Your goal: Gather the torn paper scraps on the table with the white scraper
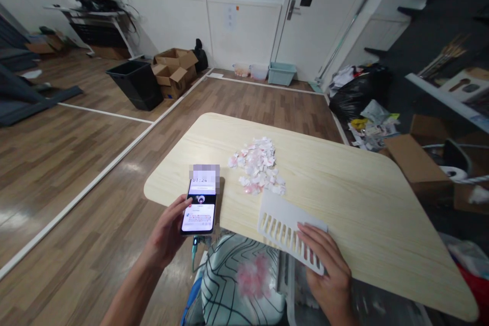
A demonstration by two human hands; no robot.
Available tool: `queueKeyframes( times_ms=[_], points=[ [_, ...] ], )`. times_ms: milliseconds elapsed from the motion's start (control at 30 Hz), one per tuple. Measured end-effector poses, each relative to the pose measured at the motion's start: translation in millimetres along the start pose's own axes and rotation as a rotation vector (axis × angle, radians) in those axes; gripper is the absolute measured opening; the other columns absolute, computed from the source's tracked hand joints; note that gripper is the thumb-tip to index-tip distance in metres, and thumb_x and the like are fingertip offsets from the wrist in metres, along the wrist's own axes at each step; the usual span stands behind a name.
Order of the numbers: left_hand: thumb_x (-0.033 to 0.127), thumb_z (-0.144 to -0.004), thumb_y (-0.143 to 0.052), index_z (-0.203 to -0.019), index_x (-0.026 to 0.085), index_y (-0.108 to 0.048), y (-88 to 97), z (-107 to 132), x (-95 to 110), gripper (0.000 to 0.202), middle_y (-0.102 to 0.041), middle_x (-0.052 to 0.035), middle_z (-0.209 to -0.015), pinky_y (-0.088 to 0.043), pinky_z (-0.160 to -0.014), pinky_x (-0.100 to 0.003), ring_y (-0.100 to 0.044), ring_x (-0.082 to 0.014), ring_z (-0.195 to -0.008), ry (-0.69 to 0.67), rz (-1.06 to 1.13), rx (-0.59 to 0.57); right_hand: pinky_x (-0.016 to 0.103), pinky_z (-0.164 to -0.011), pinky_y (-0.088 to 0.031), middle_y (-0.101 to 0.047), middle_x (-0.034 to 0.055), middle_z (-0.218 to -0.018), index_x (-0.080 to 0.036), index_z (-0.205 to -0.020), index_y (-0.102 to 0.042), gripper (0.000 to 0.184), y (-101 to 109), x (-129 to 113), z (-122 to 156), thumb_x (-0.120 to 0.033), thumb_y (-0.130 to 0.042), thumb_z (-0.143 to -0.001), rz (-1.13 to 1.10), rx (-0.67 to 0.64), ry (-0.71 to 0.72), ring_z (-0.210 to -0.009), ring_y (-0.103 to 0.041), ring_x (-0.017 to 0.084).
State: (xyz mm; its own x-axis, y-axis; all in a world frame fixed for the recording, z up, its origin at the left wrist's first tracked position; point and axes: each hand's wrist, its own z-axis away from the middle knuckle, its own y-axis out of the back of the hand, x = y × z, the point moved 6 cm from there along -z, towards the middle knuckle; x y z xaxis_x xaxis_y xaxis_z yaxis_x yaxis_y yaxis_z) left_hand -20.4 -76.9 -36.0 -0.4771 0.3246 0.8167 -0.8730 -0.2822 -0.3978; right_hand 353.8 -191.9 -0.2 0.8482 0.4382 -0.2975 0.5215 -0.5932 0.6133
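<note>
A black bin [135, 85] stands beyond the bench's [344, 183] far-left corner. At the near edge, the right hand [329, 267] grips a white comb-like plate [281, 207] beside pinkish-white scraps [260, 159]; the left hand [167, 234] grips a lit phone [197, 217].

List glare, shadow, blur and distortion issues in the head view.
Head view: pale glare on the wood floor at left; a dark shadow beside the phone, whose top is partly pixelated; the pink clump below looks blurred; the door leans, probably wide-angle distortion.
</note>
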Motion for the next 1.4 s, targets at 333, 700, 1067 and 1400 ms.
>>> queueKeyframes(
  times_ms=[333, 700, 1067, 1400],
  points=[
    [0.03, -0.075, -0.112, -0.119, 0.014, -0.092, -7.7, -6.1, 26.1, 0.051, -0.094, -0.0124, -0.116, -0.074, -0.074, -0.027, -0.089, -0.0234, -0.09, 0.046, -0.082, -0.1, 0.05, -0.105, -0.078, -0.094, 0.0108, -0.132, -0.027, -0.142, -0.086, 0.059, 11.9, 4.7, 4.6, 0.007, -0.06, -0.102, -0.058, 0.046, -0.085, -0.122, -0.092, 0.03],
    [0.012, -0.045, -0.118, -0.118, 0.014, -0.084, -0.5, -26.8, 30.7, 0.08, -0.093, -0.0079, -0.095, -0.072, -0.067, -0.027, -0.087, -0.0233, -0.075, 0.074, -0.26, -0.082, 0.046, -0.104, -0.077, -0.094, 0.0111, -0.129, -0.025, -0.138, -0.084, 0.053, 33.4, 3.0, -1.4, 0.009, -0.063, -0.103, 0.011, 0.1, -0.099, -0.12, -0.092, 0.028],
    [0.06, -0.059, -0.119, -0.114, 0.014, -0.089, -13.6, -34.6, 44.3, 0.078, -0.091, -0.0057, -0.096, -0.06, -0.059, -0.019, -0.083, -0.0198, -0.077, -0.026, -0.292, -0.011, 0.054, -0.108, -0.078, -0.096, 0.0083, -0.115, -0.028, -0.121, -0.088, 0.026, 72.2, 18.3, -8.5, -0.008, -0.077, -0.108, 0.074, 0.208, -0.253, -0.109, -0.095, 0.033],
    [0.053, -0.081, -0.106, -0.138, 0.025, -0.078, -17.7, -61.5, 48.1, 0.07, -0.084, -0.0107, -0.151, -0.063, -0.111, -0.031, -0.077, -0.0298, -0.144, -0.315, -0.336, 0.076, 0.039, -0.081, -0.079, -0.095, 0.0061, -0.096, -0.027, -0.099, -0.087, 0.024, 50.3, 28.8, -59.7, -0.006, -0.078, -0.097, -0.099, 0.092, -0.12, -0.084, -0.094, 0.028]
  ],
)
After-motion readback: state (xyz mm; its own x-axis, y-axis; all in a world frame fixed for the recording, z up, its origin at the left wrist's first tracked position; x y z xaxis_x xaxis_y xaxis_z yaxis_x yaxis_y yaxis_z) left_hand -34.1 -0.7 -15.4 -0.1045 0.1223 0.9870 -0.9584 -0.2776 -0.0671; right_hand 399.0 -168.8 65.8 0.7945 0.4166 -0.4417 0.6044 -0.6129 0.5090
